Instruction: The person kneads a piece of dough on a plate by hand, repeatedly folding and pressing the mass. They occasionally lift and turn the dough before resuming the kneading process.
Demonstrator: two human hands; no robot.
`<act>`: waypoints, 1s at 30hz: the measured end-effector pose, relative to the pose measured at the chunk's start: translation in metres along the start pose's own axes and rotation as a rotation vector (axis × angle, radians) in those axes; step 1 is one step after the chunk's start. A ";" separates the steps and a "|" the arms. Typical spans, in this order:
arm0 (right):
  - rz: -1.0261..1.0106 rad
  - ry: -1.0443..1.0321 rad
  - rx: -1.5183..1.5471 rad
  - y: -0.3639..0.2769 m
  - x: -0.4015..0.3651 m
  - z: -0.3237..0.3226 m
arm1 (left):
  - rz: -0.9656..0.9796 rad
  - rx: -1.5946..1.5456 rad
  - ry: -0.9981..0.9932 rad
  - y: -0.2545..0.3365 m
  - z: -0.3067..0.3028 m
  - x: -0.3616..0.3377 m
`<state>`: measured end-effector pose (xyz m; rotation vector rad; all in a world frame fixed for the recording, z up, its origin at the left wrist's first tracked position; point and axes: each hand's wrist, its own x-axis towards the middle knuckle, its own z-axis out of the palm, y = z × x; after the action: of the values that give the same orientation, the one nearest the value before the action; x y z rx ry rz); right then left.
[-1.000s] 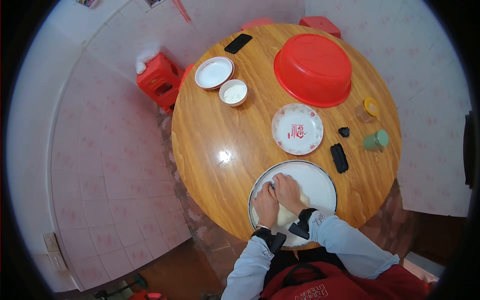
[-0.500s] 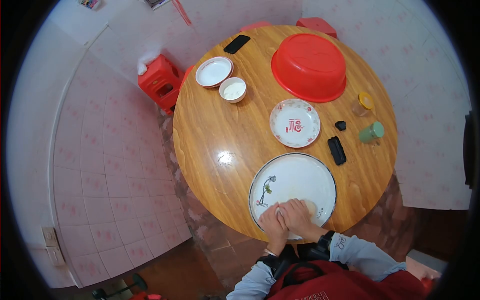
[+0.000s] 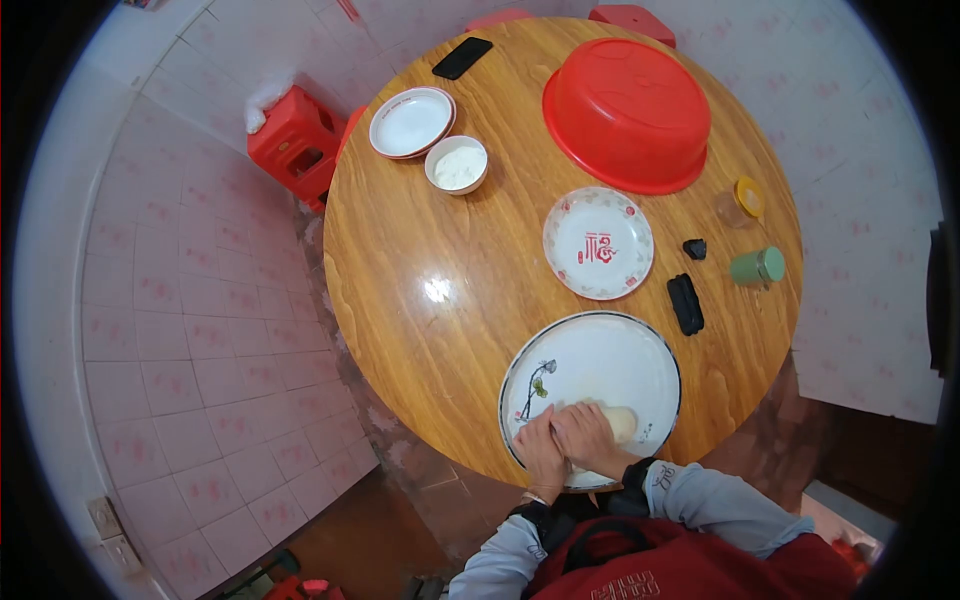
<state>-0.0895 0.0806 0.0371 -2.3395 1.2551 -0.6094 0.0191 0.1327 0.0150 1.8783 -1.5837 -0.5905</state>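
A pale lump of dough (image 3: pixel 621 424) lies on the large white dark-rimmed plate (image 3: pixel 625 350) at the table's near edge. My right hand (image 3: pixel 588 436) presses on the dough with its fingers curled over it, and part of the lump shows to its right. Touching it on the left is my left hand (image 3: pixel 541 452), its fingers bent round the dough's left end. The underside of both hands is hidden.
Beyond the large plate are a patterned plate (image 3: pixel 598 243), a red basin (image 3: pixel 630 115) upside down, a bowl of white powder (image 3: pixel 458 167), stacked plates (image 3: pixel 412 122) and a phone (image 3: pixel 462 58). Two jars (image 3: pixel 757 265) and black items (image 3: pixel 686 304) stand at the right.
The view has shifted and come a little closer. More of the dough now shows to the right of my hands, which remain together on it.
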 end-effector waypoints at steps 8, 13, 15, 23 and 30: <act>0.195 0.071 0.144 0.020 0.042 0.024 | -0.106 0.105 -0.043 0.000 0.001 0.045; 0.263 -0.023 0.174 0.021 0.042 0.021 | -0.092 0.073 0.010 -0.003 0.004 0.042; 0.296 -0.021 0.260 0.025 0.036 0.021 | -0.125 0.015 -0.016 0.000 0.001 0.036; 0.169 0.054 0.416 -0.008 -0.029 -0.037 | 0.084 -0.198 -0.123 0.015 -0.038 -0.037; 0.023 0.088 0.277 -0.011 -0.075 -0.047 | 0.378 -0.008 -0.297 0.015 -0.055 -0.062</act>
<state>-0.1454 0.1429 0.0681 -2.0878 1.1515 -0.8294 0.0341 0.2005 0.0615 1.4754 -2.0593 -0.7254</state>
